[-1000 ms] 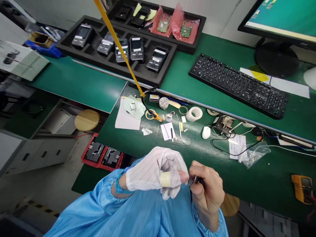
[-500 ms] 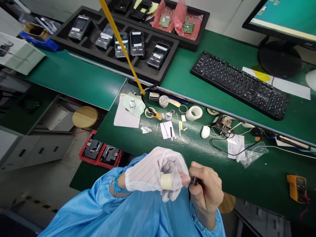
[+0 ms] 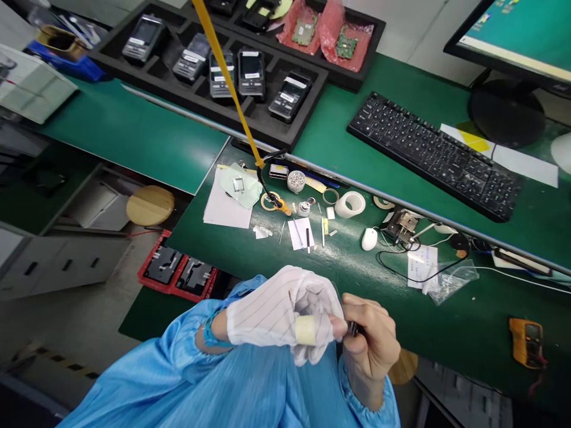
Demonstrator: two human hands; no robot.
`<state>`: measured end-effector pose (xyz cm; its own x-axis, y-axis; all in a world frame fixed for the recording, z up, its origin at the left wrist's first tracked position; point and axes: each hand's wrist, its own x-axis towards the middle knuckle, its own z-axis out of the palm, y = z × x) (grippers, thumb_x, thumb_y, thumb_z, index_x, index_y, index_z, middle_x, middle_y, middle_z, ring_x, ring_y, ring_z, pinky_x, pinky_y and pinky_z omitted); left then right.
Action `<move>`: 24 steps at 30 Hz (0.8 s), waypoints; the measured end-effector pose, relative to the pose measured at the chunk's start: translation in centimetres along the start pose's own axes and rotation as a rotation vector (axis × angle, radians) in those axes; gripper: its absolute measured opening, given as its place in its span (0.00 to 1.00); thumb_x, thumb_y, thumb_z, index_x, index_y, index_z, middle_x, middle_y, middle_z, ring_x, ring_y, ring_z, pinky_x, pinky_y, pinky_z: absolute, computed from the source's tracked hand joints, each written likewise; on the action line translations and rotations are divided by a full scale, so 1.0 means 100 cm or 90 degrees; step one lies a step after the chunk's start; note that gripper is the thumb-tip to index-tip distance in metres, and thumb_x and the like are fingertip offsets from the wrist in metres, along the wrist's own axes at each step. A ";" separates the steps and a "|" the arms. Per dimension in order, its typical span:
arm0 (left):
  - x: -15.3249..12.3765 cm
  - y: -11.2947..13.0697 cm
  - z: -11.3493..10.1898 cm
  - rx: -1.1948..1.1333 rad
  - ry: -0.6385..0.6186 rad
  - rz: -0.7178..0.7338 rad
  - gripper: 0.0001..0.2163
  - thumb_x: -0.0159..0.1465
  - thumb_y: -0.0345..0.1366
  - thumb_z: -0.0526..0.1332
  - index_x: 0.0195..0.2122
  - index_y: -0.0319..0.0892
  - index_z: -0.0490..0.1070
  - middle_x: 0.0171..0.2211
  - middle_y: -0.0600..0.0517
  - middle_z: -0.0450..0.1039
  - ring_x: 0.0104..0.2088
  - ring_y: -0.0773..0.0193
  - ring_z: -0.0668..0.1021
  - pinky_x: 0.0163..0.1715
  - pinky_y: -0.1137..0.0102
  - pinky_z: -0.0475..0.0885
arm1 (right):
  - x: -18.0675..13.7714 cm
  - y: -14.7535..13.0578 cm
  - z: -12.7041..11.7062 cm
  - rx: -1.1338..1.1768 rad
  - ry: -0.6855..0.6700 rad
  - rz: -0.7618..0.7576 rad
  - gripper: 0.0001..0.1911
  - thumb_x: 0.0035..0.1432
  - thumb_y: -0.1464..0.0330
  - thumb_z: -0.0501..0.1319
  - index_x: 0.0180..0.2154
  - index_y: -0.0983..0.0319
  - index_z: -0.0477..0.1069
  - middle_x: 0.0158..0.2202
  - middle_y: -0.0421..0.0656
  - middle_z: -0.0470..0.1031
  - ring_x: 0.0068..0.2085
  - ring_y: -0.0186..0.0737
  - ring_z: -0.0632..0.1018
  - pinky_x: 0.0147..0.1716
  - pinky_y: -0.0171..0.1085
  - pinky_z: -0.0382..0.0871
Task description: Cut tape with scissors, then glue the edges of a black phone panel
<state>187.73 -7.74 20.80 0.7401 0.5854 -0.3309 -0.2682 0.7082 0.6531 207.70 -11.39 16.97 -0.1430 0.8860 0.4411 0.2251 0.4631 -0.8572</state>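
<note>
My left hand [image 3: 281,312] wears a white striped glove with tape round one finger and is curled closed near my lap. My bare right hand [image 3: 372,342] is closed too, pinching a small dark object [image 3: 353,327] right against the left fingertips. What the left fingers grip is hidden. Both hands meet at the near edge of the green bench [image 3: 250,255], above my blue smock sleeves [image 3: 178,380].
On the bench lie tape rolls [image 3: 350,205], tweezers, small papers [image 3: 300,233], a white mouse-like part [image 3: 369,239], cables and a plastic bag [image 3: 450,279]. Behind are a black tray of handheld devices [image 3: 223,77], a keyboard [image 3: 435,156], a monitor [image 3: 513,35]. A yellow cable [image 3: 227,80] hangs down. A yellow meter [image 3: 526,342] lies at the right.
The view has shifted slightly; my hands stay pressed together in the same grip, with barely any movement.
</note>
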 end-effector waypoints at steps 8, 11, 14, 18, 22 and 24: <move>0.004 0.000 0.005 -0.020 -0.004 -0.004 0.28 0.65 0.57 0.84 0.34 0.40 0.74 0.23 0.52 0.75 0.17 0.71 0.73 0.19 0.79 0.68 | 0.002 0.003 0.000 0.019 -0.002 -0.028 0.26 0.89 0.49 0.58 0.36 0.55 0.72 0.22 0.33 0.59 0.19 0.33 0.60 0.21 0.39 0.50; 0.005 0.003 0.008 -0.010 0.001 0.003 0.27 0.66 0.57 0.83 0.33 0.40 0.74 0.22 0.53 0.75 0.16 0.72 0.71 0.19 0.78 0.68 | -0.002 0.008 0.000 0.032 0.008 -0.022 0.27 0.88 0.49 0.59 0.36 0.55 0.74 0.21 0.34 0.59 0.18 0.34 0.60 0.21 0.40 0.52; 0.004 0.006 0.013 -0.004 0.034 0.003 0.26 0.67 0.55 0.83 0.33 0.40 0.74 0.21 0.53 0.75 0.15 0.72 0.69 0.18 0.78 0.66 | -0.010 0.012 -0.002 0.028 0.014 -0.014 0.28 0.88 0.49 0.59 0.35 0.55 0.77 0.21 0.35 0.61 0.18 0.37 0.64 0.22 0.41 0.57; 0.003 0.008 0.019 -0.024 0.066 0.007 0.25 0.65 0.51 0.84 0.30 0.41 0.74 0.20 0.53 0.74 0.15 0.72 0.69 0.18 0.78 0.64 | -0.015 0.015 -0.004 -0.018 0.021 -0.005 0.32 0.88 0.46 0.56 0.33 0.55 0.78 0.21 0.37 0.64 0.19 0.40 0.66 0.23 0.42 0.62; 0.004 0.004 0.017 -0.018 0.052 -0.009 0.24 0.64 0.51 0.84 0.30 0.39 0.76 0.21 0.52 0.75 0.17 0.71 0.72 0.18 0.79 0.66 | -0.007 0.014 -0.002 -0.021 0.037 -0.055 0.29 0.89 0.48 0.57 0.35 0.56 0.75 0.21 0.34 0.62 0.17 0.36 0.65 0.20 0.38 0.59; 0.005 0.002 0.014 -0.030 0.017 -0.017 0.24 0.64 0.50 0.85 0.32 0.39 0.76 0.22 0.53 0.75 0.18 0.72 0.73 0.19 0.81 0.68 | -0.001 0.013 -0.002 0.007 0.028 -0.085 0.26 0.90 0.51 0.57 0.38 0.56 0.74 0.22 0.33 0.62 0.17 0.34 0.64 0.19 0.36 0.58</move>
<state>188.92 -7.85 21.75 0.7313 0.5758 -0.3657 -0.2779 0.7411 0.6112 208.17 -10.91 15.85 -0.1288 0.8168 0.5624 0.1962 0.5769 -0.7929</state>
